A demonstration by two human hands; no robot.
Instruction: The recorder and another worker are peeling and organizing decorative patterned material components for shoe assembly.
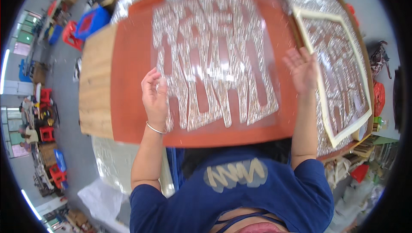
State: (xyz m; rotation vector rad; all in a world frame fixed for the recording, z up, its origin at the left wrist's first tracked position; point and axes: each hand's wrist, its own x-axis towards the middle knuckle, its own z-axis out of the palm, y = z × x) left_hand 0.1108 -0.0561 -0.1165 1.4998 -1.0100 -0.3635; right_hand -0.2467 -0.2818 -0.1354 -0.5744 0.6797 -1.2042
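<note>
Glitter sheet lies between left hand fingers and, seemingly, right hand.

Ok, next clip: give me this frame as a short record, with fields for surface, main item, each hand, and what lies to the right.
surface: orange-red board on a wooden table
main item: clear sheet carrying glittery silver cut-out strips, lying flat on the board
left hand: on the sheet's left edge, fingers curled, bangle at the wrist
right hand: open, at the sheet's right edge
to the right: cream frame over more glittery pieces
</note>
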